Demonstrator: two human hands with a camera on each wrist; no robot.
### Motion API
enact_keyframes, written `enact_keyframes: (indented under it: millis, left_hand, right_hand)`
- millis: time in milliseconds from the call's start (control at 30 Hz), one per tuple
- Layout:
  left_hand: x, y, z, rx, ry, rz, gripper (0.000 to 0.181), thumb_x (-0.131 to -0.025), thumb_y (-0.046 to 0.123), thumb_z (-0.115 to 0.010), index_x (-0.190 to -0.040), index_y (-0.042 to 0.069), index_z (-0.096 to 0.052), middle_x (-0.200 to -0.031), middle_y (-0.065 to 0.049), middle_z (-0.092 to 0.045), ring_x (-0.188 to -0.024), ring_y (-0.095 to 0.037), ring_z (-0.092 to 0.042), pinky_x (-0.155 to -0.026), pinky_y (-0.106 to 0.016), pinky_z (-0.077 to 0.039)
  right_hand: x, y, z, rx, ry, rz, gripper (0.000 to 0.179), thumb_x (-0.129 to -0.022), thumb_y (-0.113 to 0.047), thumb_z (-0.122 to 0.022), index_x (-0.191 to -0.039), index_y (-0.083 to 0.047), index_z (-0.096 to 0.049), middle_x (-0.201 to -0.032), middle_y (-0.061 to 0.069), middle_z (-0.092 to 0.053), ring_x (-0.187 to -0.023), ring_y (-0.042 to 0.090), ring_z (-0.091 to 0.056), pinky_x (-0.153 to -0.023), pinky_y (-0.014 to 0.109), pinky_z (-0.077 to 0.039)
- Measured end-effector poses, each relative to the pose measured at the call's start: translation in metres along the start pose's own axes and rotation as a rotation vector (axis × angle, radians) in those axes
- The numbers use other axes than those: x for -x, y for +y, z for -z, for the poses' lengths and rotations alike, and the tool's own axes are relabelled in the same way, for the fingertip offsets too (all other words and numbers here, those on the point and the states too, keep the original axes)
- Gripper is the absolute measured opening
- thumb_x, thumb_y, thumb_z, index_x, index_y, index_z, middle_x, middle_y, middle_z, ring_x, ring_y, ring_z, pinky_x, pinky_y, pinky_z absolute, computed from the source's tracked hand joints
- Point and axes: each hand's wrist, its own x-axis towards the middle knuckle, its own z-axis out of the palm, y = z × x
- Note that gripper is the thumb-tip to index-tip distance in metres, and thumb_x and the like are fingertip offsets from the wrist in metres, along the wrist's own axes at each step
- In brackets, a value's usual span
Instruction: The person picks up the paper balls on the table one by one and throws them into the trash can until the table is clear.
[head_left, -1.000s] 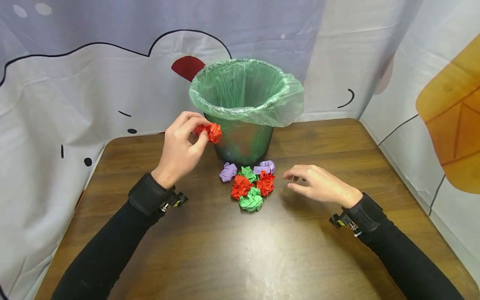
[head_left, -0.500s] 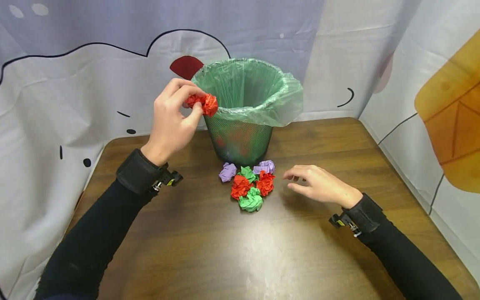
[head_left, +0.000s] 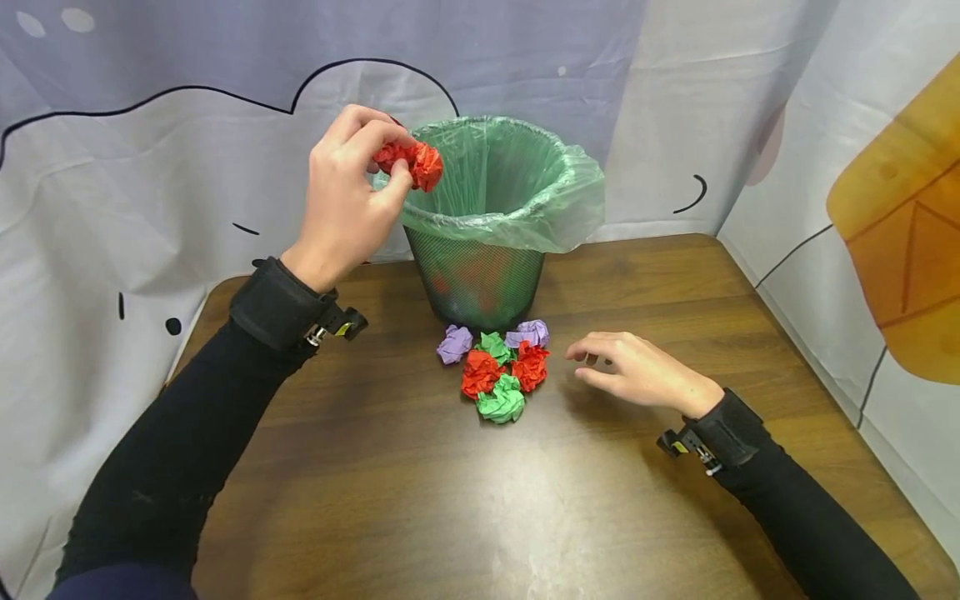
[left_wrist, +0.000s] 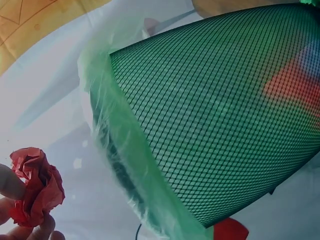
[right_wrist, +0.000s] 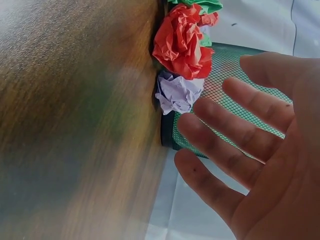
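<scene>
My left hand (head_left: 348, 187) pinches a crumpled red paper ball (head_left: 422, 165) between thumb and fingers, at the left rim of a mesh wastebasket (head_left: 480, 279). A green plastic bag (head_left: 517, 225) lines the basket and folds over its rim. In the left wrist view the held red paper ball (left_wrist: 37, 187) is beside the bag's folded edge. My right hand (head_left: 645, 371) hovers low over the table with relaxed fingers, holding nothing. Nearest to it are a purple paper ball (head_left: 528, 333) and a red paper ball (head_left: 530, 367).
Before the basket on the wooden table (head_left: 420, 500) also lie a green ball (head_left: 502, 400), another red ball (head_left: 482, 373) and another purple ball (head_left: 454, 344). Reddish shapes show through the basket's mesh. A printed curtain (head_left: 135, 183) hangs behind and at the sides.
My left hand has risen with the red paper ball from in front of the basket's side to its rim. The right hand and the balls on the table have stayed put.
</scene>
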Motion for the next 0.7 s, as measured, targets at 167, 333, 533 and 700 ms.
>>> enact_keyframes:
  millis: [167,333,533,700]
  left_hand:
    - [-0.012,0.000,0.001,-0.007,-0.003,0.029,0.021,-0.088,0.000,-0.055,-0.100,0.001,-0.072,-0.108,-0.014,-0.062,-0.086,-0.015,-0.055,-0.076,-0.022,-0.047]
    - [-0.022,-0.002,0.003,-0.029,-0.006,0.056,0.022,-0.089,0.001,-0.055,-0.102,0.002,-0.073,-0.110,-0.014,-0.061,-0.085,-0.012,-0.054,-0.073,-0.021,-0.046]
    - [-0.029,-0.005,0.004,-0.075,-0.016,0.040,0.023,-0.091,0.005,-0.055,-0.105,0.003,-0.073,-0.111,-0.015,-0.061,-0.093,-0.019,-0.056,-0.077,-0.028,-0.044]
    - [-0.036,-0.007,0.002,-0.109,-0.068,0.064,0.025,-0.095,0.010,-0.054,-0.109,0.007,-0.074,-0.114,-0.012,-0.062,-0.102,-0.024,-0.059,-0.082,-0.032,-0.046]
  right_hand:
    - [0.002,0.000,0.001,-0.008,-0.003,-0.012,0.025,-0.096,-0.024,-0.068,-0.118,-0.013,-0.070,-0.111,0.002,-0.071,-0.097,0.015,-0.065,-0.084,0.042,-0.054]
    - [0.002,0.001,0.001,-0.009,-0.003,-0.009,0.025,-0.096,-0.024,-0.068,-0.119,-0.012,-0.070,-0.110,0.002,-0.071,-0.097,0.015,-0.065,-0.083,0.043,-0.054]
    - [0.003,0.002,-0.001,-0.018,-0.004,-0.010,0.026,-0.096,-0.022,-0.068,-0.119,-0.011,-0.070,-0.110,0.002,-0.071,-0.096,0.015,-0.065,-0.084,0.043,-0.055]
    - [0.003,0.002,-0.002,-0.028,0.000,-0.013,0.025,-0.095,-0.021,-0.069,-0.118,-0.011,-0.070,-0.109,0.003,-0.071,-0.096,0.016,-0.066,-0.084,0.043,-0.055]
